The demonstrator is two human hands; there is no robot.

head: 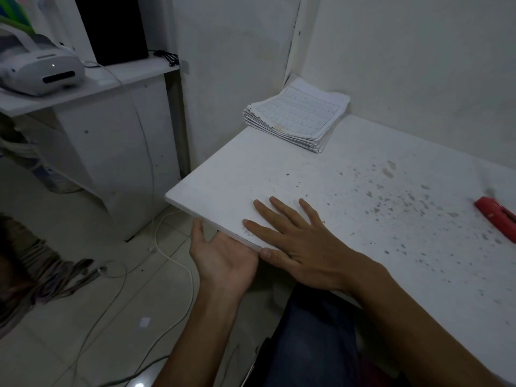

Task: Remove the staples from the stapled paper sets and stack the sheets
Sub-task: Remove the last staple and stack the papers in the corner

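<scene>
The red tool (pixel 498 219) is cut off by the right edge (blurred, too).

Right hand (pixel 296 241) lying flat, palm down, fingers (pixel 282 210) straight and spread, thumb stretching out to the left along the near edge. Right forearm running in bare from lower right, wrist straight. Left hand (pixel 223 261) cupping palm up just below and beside the right thumb, fingers relaxed, slightly bent, thumb pointing up. Left forearm rising bare from bottom centre, wrist bending back a little. Both hands holding nothing; L palm sitting close to R thumb, contact unclear.
</scene>
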